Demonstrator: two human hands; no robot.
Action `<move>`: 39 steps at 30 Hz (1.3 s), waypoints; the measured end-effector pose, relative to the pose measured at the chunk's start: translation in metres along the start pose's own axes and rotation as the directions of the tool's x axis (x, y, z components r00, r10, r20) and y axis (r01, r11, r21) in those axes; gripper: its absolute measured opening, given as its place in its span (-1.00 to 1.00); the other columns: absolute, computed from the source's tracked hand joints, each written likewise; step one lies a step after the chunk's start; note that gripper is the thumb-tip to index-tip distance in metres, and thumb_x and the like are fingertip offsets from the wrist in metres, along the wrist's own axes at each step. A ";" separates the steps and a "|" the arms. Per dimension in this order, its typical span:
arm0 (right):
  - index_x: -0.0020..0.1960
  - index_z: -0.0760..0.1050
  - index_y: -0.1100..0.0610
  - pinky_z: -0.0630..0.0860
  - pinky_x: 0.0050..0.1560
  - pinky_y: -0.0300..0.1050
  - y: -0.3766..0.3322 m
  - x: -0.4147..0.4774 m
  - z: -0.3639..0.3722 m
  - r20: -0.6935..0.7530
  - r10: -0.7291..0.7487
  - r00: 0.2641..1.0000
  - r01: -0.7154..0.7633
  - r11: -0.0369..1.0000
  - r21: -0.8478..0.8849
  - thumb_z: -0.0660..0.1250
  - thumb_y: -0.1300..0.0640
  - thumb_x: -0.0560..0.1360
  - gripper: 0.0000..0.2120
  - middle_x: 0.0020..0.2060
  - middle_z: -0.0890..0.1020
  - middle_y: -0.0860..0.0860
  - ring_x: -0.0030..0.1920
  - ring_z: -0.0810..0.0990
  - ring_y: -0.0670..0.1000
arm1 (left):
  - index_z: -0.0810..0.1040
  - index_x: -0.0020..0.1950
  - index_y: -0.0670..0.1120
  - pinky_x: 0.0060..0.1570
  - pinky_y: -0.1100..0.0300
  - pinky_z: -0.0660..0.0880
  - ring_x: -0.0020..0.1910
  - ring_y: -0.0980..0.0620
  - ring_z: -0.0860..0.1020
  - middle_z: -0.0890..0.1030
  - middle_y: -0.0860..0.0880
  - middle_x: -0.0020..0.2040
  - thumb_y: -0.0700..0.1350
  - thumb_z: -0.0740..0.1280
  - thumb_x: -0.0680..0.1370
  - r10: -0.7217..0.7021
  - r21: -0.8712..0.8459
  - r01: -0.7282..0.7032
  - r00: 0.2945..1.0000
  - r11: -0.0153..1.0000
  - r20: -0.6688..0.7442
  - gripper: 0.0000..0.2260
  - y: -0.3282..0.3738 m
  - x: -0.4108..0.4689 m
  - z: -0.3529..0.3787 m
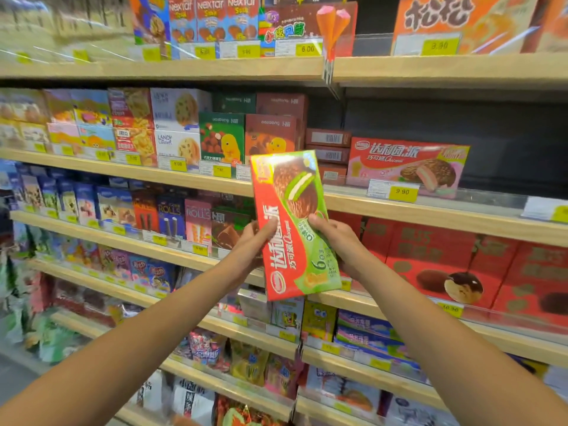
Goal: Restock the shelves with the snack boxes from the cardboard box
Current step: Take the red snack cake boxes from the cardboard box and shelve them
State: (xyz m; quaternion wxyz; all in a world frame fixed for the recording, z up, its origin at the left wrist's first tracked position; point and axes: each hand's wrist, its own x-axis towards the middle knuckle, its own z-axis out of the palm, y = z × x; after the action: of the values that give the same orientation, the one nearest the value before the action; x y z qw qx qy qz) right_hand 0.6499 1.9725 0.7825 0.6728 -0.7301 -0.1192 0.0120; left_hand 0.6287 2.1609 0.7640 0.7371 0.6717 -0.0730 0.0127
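Note:
I hold a red and green snack box (292,222) with a chocolate pie picture upright in front of the shelves, its long side nearly vertical. My left hand (252,244) grips its left edge, thumb on the front. My right hand (338,241) grips its right edge, thumb on the front too. Behind and to the right, a similar red and pink pie box (408,166) lies on the second shelf (445,216). To the right of that box the shelf is dark and bare. The cardboard box is out of view.
Small brown boxes (329,149) are stacked left of the pink pie box. Green and brown boxes (246,136) stand further left. Large red boxes (445,265) fill the shelf below. Yellow price tags (402,192) run along clear plastic shelf rails.

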 end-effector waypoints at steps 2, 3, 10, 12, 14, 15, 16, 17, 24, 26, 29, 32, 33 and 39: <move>-0.02 0.59 0.13 0.59 0.03 -0.02 -0.010 0.001 0.002 -0.066 -0.033 0.997 0.038 0.997 0.074 0.37 -0.09 0.47 -0.72 -0.17 0.72 0.04 -0.14 0.70 0.03 | 0.39 0.32 -0.15 -0.16 0.13 0.59 -0.08 -0.01 0.67 0.67 -0.09 0.04 0.20 0.41 0.41 0.045 0.030 -0.044 0.999 0.999 -0.031 -0.36 0.010 0.000 0.008; 0.01 0.59 0.14 0.59 0.07 0.01 -0.014 0.001 0.002 -0.088 -0.039 0.995 0.048 0.993 0.107 0.36 -0.09 0.48 -0.71 -0.15 0.72 0.05 -0.12 0.69 0.04 | 0.43 0.26 -0.18 -0.24 0.20 0.59 -0.19 0.05 0.68 0.69 -0.06 -0.07 0.11 0.39 0.47 0.077 0.030 -0.075 0.995 0.997 -0.057 -0.50 0.019 0.001 0.011; 0.20 0.45 0.03 0.47 0.20 0.00 -0.041 -0.014 -0.034 -0.219 -0.215 0.952 0.202 0.976 -0.080 0.44 -0.15 0.36 -0.51 0.07 0.62 -0.10 0.12 0.58 -0.04 | 0.35 0.32 -0.04 0.02 0.10 0.56 0.03 0.06 0.61 0.59 -0.04 0.17 0.17 0.48 0.34 0.349 0.329 -0.314 0.936 0.890 -0.051 -0.35 0.063 0.005 0.046; 0.28 0.32 0.10 0.43 0.18 -0.16 -0.053 -0.019 -0.052 -0.342 -0.337 0.877 0.254 0.930 -0.266 0.44 -0.08 0.39 -0.43 0.16 0.50 -0.06 0.19 0.50 -0.05 | 0.30 0.35 0.03 0.11 -0.01 0.53 0.10 0.04 0.57 0.55 0.02 0.19 0.28 0.44 0.28 0.438 0.529 -0.360 0.899 0.768 -0.024 -0.26 0.074 0.007 0.061; 0.44 0.11 0.14 0.42 0.30 0.05 -0.062 -0.025 -0.073 -0.455 -0.463 0.761 0.255 0.858 -0.446 0.40 -0.17 0.32 -0.16 0.35 0.31 0.08 0.32 0.42 0.08 | 0.28 0.37 0.03 0.11 -0.05 0.52 0.14 0.03 0.53 0.51 0.03 0.20 0.27 0.43 0.32 0.532 0.664 -0.403 0.847 0.630 0.009 -0.28 0.083 0.009 0.080; 0.49 0.00 0.08 0.38 0.33 0.14 -0.068 -0.030 -0.081 -0.493 -0.518 0.699 0.248 0.823 -0.512 0.37 -0.20 0.31 -0.08 0.41 0.19 0.12 0.39 0.34 0.13 | 0.28 0.37 0.02 0.11 -0.04 0.51 0.16 0.02 0.50 0.49 0.03 0.21 0.27 0.42 0.34 0.578 0.724 -0.417 0.816 0.550 0.031 -0.29 0.087 0.010 0.090; 0.50 -0.07 0.04 0.31 0.38 0.17 -0.072 -0.034 -0.090 -0.513 -0.574 0.638 0.248 0.784 -0.569 0.37 -0.19 0.32 -0.06 0.44 0.11 0.12 0.44 0.26 0.14 | 0.28 0.37 0.01 0.11 -0.03 0.50 0.18 0.01 0.48 0.48 0.03 0.22 0.26 0.42 0.34 0.614 0.770 -0.427 0.787 0.473 0.059 -0.30 0.091 0.011 0.100; 0.51 -0.10 0.06 0.20 0.45 0.13 -0.077 -0.039 -0.099 -0.521 -0.619 0.588 0.245 0.750 -0.614 0.39 -0.16 0.35 -0.05 0.45 0.06 0.13 0.47 0.16 0.13 | 0.29 0.36 0.00 0.11 -0.01 0.49 0.19 -0.01 0.47 0.48 0.01 0.22 0.25 0.42 0.35 0.646 0.798 -0.443 0.758 0.408 0.090 -0.31 0.095 0.011 0.110; 0.50 0.04 0.20 0.11 0.45 -0.04 -0.110 -0.061 -0.169 -0.526 -0.670 0.524 0.322 0.727 -0.606 0.29 -0.26 0.42 -0.13 0.42 0.20 0.10 0.45 0.14 0.06 | 0.36 0.28 -0.07 -0.07 0.01 0.40 0.04 -0.15 0.50 0.52 -0.08 0.05 0.23 0.41 0.32 0.781 0.882 -0.471 0.547 -0.011 0.302 -0.35 0.119 0.028 0.185; 0.47 0.09 0.20 0.19 0.45 0.02 -0.116 -0.065 -0.192 -0.583 -0.646 0.493 0.324 0.758 -0.566 0.24 -0.34 0.35 -0.09 0.38 0.28 0.10 0.42 0.24 0.07 | 0.38 0.26 -0.10 -0.14 0.02 0.40 -0.02 -0.16 0.52 0.53 -0.10 0.01 0.21 0.45 0.30 0.799 0.883 -0.454 0.483 -0.122 0.359 -0.33 0.127 0.034 0.212; 0.46 0.11 0.23 0.25 0.40 -0.06 -0.122 -0.071 -0.231 -0.630 -0.650 0.425 0.275 0.755 -0.595 0.27 -0.25 0.43 -0.19 0.36 0.32 0.12 0.38 0.32 0.07 | 0.38 0.27 -0.14 -0.15 0.01 0.41 -0.04 -0.18 0.53 0.54 -0.13 0.03 0.20 0.45 0.32 0.789 0.855 -0.473 0.433 -0.212 0.435 -0.33 0.140 0.043 0.253; 0.52 0.00 0.23 0.22 0.27 -0.20 -0.125 -0.079 -0.263 -0.652 -0.672 0.351 0.094 0.718 -0.689 0.25 -0.07 0.55 -0.28 0.44 0.19 0.15 0.43 0.22 0.09 | 0.39 0.25 -0.13 -0.13 0.02 0.38 -0.01 -0.17 0.52 0.54 -0.13 0.05 0.23 0.40 0.35 0.767 0.832 -0.489 0.417 -0.264 0.488 -0.37 0.151 0.053 0.297; 0.52 0.01 0.23 0.22 0.28 -0.17 -0.125 -0.082 -0.271 -0.616 -0.722 0.314 0.014 0.653 -0.757 0.24 -0.03 0.56 -0.31 0.44 0.17 0.18 0.44 0.19 0.12 | 0.37 0.26 -0.13 -0.10 0.01 0.37 0.03 -0.17 0.51 0.53 -0.12 0.08 0.21 0.39 0.36 0.746 0.823 -0.497 0.430 -0.275 0.509 -0.38 0.153 0.056 0.310; 0.17 0.51 0.30 0.34 0.27 0.13 -0.131 -0.091 -0.329 -0.217 -0.784 0.582 -0.063 0.222 -0.973 0.10 0.08 0.41 -0.54 0.16 0.51 0.26 0.18 0.46 0.29 | 0.37 0.27 -0.10 0.02 0.00 0.40 0.11 -0.15 0.49 0.51 -0.12 0.14 0.25 0.32 0.39 0.665 0.791 -0.572 0.507 -0.215 0.548 -0.41 0.148 0.075 0.380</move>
State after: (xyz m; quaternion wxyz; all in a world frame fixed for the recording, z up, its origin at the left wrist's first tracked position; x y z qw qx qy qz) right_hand 0.5991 1.6416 0.9299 0.0965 -0.8547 -0.0285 -0.5093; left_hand 0.6507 1.7924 0.9526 0.0529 0.8273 -0.3419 0.4426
